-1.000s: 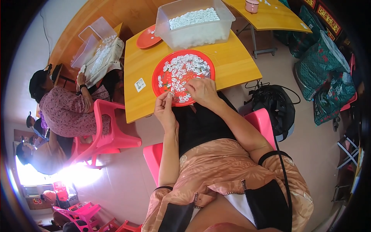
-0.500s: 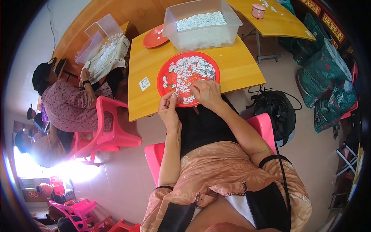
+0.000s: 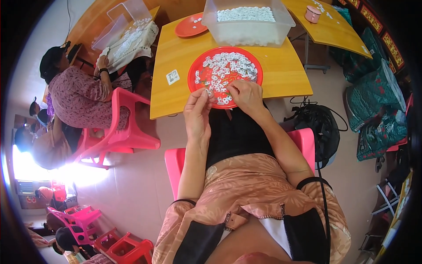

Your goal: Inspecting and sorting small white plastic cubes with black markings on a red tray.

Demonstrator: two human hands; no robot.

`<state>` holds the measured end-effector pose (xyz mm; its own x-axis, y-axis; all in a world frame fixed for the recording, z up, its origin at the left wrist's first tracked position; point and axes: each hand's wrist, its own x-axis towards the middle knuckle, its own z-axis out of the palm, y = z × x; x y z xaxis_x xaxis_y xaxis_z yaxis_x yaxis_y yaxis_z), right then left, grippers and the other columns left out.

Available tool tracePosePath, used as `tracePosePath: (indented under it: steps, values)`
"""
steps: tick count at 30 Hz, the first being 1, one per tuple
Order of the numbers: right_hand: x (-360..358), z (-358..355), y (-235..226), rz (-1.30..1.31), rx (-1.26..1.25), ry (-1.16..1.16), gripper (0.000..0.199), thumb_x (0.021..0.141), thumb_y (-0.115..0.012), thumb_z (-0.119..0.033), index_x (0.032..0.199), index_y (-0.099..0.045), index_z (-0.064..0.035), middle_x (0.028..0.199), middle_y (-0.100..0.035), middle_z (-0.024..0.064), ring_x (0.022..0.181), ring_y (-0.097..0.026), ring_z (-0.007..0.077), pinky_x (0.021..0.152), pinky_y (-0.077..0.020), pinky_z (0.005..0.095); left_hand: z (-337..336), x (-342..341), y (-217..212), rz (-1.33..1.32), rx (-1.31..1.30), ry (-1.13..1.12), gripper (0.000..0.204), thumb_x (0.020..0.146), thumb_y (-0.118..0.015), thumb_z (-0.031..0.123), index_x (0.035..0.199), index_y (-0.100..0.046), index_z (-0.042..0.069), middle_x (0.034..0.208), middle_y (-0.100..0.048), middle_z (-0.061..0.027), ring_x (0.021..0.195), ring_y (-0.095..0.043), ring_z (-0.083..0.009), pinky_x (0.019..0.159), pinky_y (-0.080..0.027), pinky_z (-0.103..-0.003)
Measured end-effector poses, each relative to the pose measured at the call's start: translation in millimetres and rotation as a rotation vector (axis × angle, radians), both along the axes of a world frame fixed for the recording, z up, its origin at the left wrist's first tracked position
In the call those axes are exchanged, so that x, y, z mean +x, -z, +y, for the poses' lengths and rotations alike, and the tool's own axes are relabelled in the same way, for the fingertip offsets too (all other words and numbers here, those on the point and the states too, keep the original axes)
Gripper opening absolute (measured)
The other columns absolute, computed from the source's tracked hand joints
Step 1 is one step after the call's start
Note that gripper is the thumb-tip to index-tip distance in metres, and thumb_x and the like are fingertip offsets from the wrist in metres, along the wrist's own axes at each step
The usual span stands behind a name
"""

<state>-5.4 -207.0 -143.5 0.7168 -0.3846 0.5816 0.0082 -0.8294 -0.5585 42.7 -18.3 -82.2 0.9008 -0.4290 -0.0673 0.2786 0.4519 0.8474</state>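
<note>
A round red tray (image 3: 192, 83) overhangs the near edge of the yellow table, just above my lap. Scattered over it are small white oval plastic pieces (image 3: 237, 61) with dark spots, densest toward the far and right side. At the tray's near left rim, my left hand (image 3: 198, 110) pinches one small white piece (image 3: 209, 93) between thumb and fingertips. My right hand (image 3: 247, 96) hovers over the near right part of the tray, its fingers curled together and thumb pressed in. Whatever its fingertips hold, if anything, is too small to make out.
Behind the tray stands a translucent plastic bin (image 3: 250, 35) full of white pieces, beside a red plate (image 3: 190, 27). At left a person (image 3: 83, 92) sits on a pink chair (image 3: 132, 127). A black bag (image 3: 318, 132) and green sacks (image 3: 373, 110) lie at right.
The whole view has shifted, so table, tray and bin appear higher and farther right. Both hands keep nearly the same place at the tray, the left still pinching a piece.
</note>
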Motion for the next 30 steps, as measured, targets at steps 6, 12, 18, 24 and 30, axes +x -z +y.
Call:
tracePosePath:
  steps: [6,12,18,24,30]
  values:
    - [-5.9,5.7,0.5,-0.016,-0.002,-0.001,0.018,0.09,-0.077,-0.022,0.084,-0.074,-0.0056,0.079,-0.073,0.0118,0.071,-0.072,0.0317,0.062,-0.0554,0.0424,5.6,-8.8,-2.8,0.049,-0.022,0.045,0.015,0.104,-0.066,0.014,0.117,-0.068,0.006,0.102,-0.075,-0.0062,0.09,-0.072,-0.0144,0.082,-0.055,-0.026]
    - [-3.4,5.2,-1.9,-0.005,-0.003,0.001,0.018,0.09,-0.076,-0.023,0.085,-0.075,-0.0055,0.08,-0.074,0.0119,0.072,-0.073,0.0322,0.064,-0.0557,0.0429,2.2,-7.4,-9.4,0.13,-0.056,0.073,0.016,0.1,-0.071,0.008,0.115,-0.069,0.003,0.1,-0.075,-0.0076,0.088,-0.073,-0.0147,0.084,-0.06,-0.027]
    - [-1.5,3.7,-2.8,0.011,0.001,0.009,0.017,0.09,-0.076,-0.023,0.086,-0.075,-0.0059,0.081,-0.074,0.0123,0.074,-0.073,0.0327,0.065,-0.0557,0.0437,-7.1,-3.6,-1.8,0.081,0.009,0.136,0.024,0.099,-0.07,0.004,0.122,-0.069,0.0,0.097,-0.075,-0.0075,0.088,-0.073,-0.0144,0.082,-0.057,-0.026]
    - [-0.5,7.4,-11.0,-0.005,0.025,-0.046,0.03,0.091,-0.074,-0.03,0.073,-0.068,-0.0065,0.074,-0.07,0.0148,0.067,-0.07,0.0374,0.06,-0.0533,0.0487,-25.3,-29.4,18.5,-0.127,0.097,0.475,0.015,0.096,-0.072,0.003,0.111,-0.072,0.003,0.094,-0.074,-0.0053,0.088,-0.07,-0.0121,0.081,-0.053,-0.025]
    - [-6.2,21.4,-25.3,0.157,0.098,-0.069,0.034,0.09,-0.078,-0.03,0.072,-0.065,-0.0033,0.072,-0.067,0.0137,0.068,-0.069,0.0352,0.06,-0.0521,0.0456,-19.9,-35.7,-6.2,-0.069,-0.02,0.561,0.01,0.097,-0.072,0.003,0.107,-0.07,0.004,0.094,-0.074,-0.0068,0.084,-0.069,-0.0135,0.074,-0.052,-0.026]
